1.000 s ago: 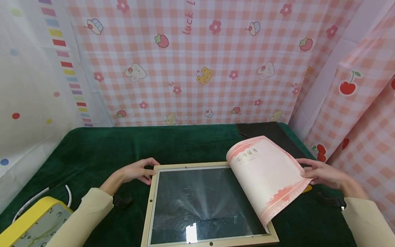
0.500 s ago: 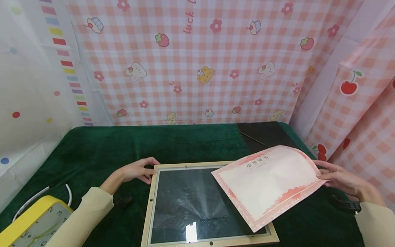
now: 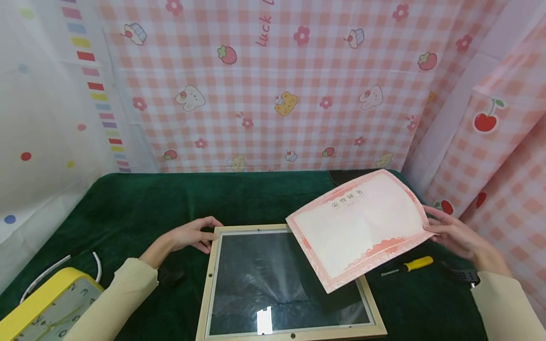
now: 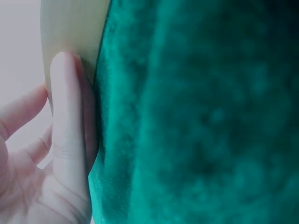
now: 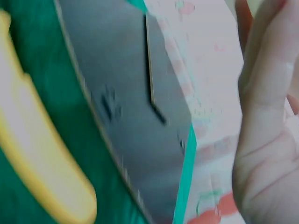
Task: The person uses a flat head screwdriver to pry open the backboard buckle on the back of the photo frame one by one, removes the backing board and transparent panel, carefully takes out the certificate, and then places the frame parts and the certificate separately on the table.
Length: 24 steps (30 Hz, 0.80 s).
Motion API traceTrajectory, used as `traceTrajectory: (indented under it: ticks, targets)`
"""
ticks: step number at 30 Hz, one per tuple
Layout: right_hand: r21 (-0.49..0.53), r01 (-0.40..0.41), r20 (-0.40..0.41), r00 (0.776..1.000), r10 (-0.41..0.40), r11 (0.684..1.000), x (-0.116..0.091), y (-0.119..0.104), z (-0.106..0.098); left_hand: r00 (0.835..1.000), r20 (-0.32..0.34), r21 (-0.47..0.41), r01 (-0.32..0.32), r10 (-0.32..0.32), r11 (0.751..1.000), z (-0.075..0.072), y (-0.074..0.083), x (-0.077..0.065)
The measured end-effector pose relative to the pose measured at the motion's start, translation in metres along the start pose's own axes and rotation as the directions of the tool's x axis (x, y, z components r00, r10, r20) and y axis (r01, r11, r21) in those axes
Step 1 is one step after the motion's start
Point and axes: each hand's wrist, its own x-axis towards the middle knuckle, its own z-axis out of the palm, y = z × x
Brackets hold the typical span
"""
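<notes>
A light wooden picture frame [image 3: 208, 284] lies on the dark green cloth, with a clear, reflective pane inside it. My left hand [image 3: 194, 235] grips its far left corner; in the left wrist view the thumb [image 4: 65, 93] lies along the wooden rail [image 4: 74, 28] with fingers on the other side. My right hand [image 3: 458, 237] pinches the right edge of a pink-bordered paper certificate [image 3: 367, 227]. The sheet is raised, tilted and slightly bowed, and it overlaps the frame's far right part in the head view. The pinching fingertips are outside the right wrist view.
A yellow-handled screwdriver [image 3: 418, 264] lies right of the frame. Behind the certificate, a dark backing board [image 3: 347, 176] lies at the back right, its long strut showing in the right wrist view. At the left stand a yellow clock [image 3: 42, 293] and a white curved band [image 3: 97, 267].
The certificate, first curled over the frame, has flattened out, swung right, then lifted up and back left with my right hand. The screwdriver is now uncovered. My left hand stays on the frame.
</notes>
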Motion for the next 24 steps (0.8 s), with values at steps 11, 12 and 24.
traceTrajectory:
  ticks: [11, 12, 24]
  targets:
    - [0.016, 0.124, -0.243, 0.963, -0.116, 0.992, 0.067, -0.002, 0.05, 0.998, -0.069, 0.023, 0.012, -0.01, 1.0, 0.004, -0.002, -0.007]
    - [0.012, 0.123, -0.259, 0.959, -0.116, 0.992, 0.073, -0.001, 0.055, 0.997, -0.075, 0.025, 0.017, -0.015, 1.0, 0.004, -0.002, -0.008]
    - [-0.018, 0.108, -0.383, 0.918, -0.107, 0.994, 0.132, 0.019, 0.101, 0.993, -0.118, -0.003, 0.002, -0.003, 1.0, 0.01, -0.001, -0.023]
